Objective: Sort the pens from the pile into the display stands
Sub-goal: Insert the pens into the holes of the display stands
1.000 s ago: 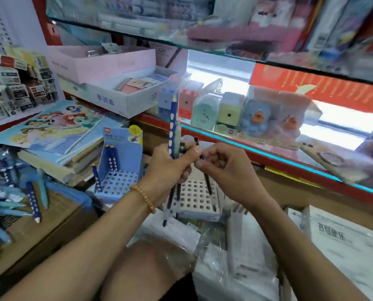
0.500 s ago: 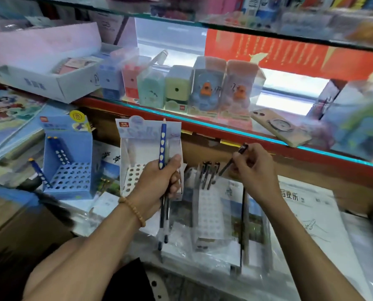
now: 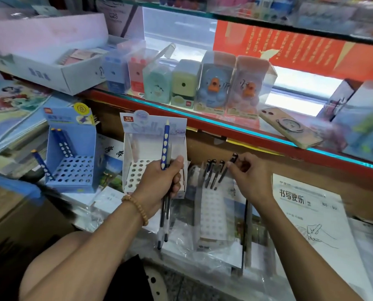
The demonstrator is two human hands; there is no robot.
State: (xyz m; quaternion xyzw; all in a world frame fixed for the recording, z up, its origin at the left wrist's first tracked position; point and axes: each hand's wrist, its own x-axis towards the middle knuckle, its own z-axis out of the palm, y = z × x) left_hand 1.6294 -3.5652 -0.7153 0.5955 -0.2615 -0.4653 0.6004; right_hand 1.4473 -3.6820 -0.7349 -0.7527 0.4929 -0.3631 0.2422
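My left hand grips a bundle of pens upright; a blue dotted one sticks up highest, in front of a white display stand with a holed base. My right hand pinches a black pen and holds it slanted over a clear stand, where a few black pens stand in holes. A blue display stand at the left holds two blue dotted pens; another blue pen leans against its left side.
A glass shelf with a red edge runs above the stands, carrying boxed sharpeners and a phone. Notebooks are stacked at left. A white practice book lies at right. Plastic-wrapped packs lie under the stands.
The view has swung to the right. My right hand took a black pen from the left hand's bundle, carried it right and lowered it to the clear stand. The left hand still holds the bundle.
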